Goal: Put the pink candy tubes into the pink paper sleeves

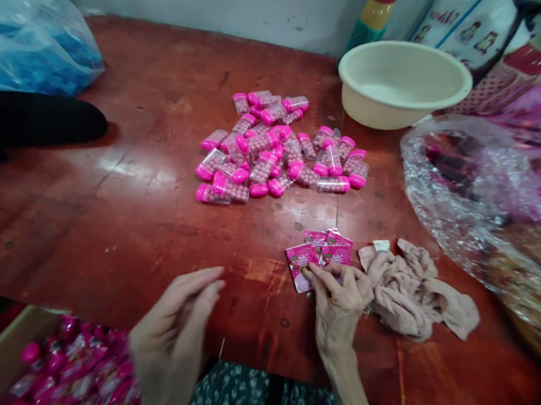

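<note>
My right hand point(342, 297) is over a small loose group of flat pink printed sachets point(300, 279). Its fingertips are pinched together at the nearest sachet, though the thumb's grip is partly hidden. Left of it, my left hand point(173, 330) hovers above the table's near edge, slightly blurred. Its fingers are stretched out with a gap to the thumb, and nothing shows between them. Further back lies a heap of small clear bottles point(263, 166) with bright pink caps, filled with pink beads or candies.
A cardboard box point(4, 352) of pink wrapped pieces stands at lower left. A crumpled cloth point(406, 294) lies beside my right hand. Behind are a cream basin point(402, 106) and clear plastic bags point(455, 218). A bag of blue pieces point(42, 57) and a dark sleeve-like shape point(43, 118) are left.
</note>
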Demonstrator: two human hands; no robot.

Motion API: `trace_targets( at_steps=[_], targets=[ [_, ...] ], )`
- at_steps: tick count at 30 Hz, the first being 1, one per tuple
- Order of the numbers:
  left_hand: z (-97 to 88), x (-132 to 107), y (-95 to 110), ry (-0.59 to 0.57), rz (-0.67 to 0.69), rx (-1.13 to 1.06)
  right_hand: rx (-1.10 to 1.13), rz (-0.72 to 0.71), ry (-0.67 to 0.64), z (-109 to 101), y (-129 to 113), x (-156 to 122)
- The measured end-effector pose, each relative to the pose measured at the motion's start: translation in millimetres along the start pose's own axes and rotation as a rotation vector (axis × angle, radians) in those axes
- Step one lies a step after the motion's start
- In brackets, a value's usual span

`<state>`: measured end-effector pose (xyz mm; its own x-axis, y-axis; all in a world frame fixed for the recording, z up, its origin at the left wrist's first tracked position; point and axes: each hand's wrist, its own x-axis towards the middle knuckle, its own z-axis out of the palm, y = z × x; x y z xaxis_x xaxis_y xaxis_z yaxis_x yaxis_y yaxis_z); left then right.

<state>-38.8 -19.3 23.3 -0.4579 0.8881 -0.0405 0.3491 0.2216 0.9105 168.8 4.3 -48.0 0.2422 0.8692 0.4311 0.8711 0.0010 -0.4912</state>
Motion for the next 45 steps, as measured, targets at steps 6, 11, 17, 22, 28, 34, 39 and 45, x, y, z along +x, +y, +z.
trace_targets(
  at_steps=[6, 11, 17, 22, 28, 34, 39, 45],
  targets=[
    [83.0, 4.4, 18.1, -0.27, 0.25, 0.058, 0.047, 0.045, 0.003, -1.1, -5.2, 1.2],
    [109.4, 14.0, 7.1, -0.35, 0.568, 0.489, -0.047, 0.036, 0.148, -36.8, 3.4, 1.6],
    [122.6, 13.2, 3.7, -0.384, 0.682, 0.54, -0.365, -0.001, 0.125, -66.8, 58.0, -2.0],
    [122.7, 13.4, 0.7, -0.368, 0.709, 0.498, -0.366, 0.052, 0.162, -58.8, 69.0, 18.3],
    [123.7, 12.6, -1.7, -0.377, 0.726, 0.493, -0.279, 0.06, 0.062, -33.6, 22.1, 23.0],
    [124.0, 12.3, -2.6, -0.388, 0.715, 0.495, -0.256, 0.085, 0.035, -15.4, 19.7, 8.6],
    [122.2, 11.8, -2.1, -0.396, 0.71, 0.454, -0.012, 0.255, 0.093, -25.9, 16.4, 12.0],
    [117.1, 14.1, 10.9, -0.326, 0.717, 0.209, 0.245, 0.29, -0.13, -38.4, 13.4, 18.1]
  ],
)
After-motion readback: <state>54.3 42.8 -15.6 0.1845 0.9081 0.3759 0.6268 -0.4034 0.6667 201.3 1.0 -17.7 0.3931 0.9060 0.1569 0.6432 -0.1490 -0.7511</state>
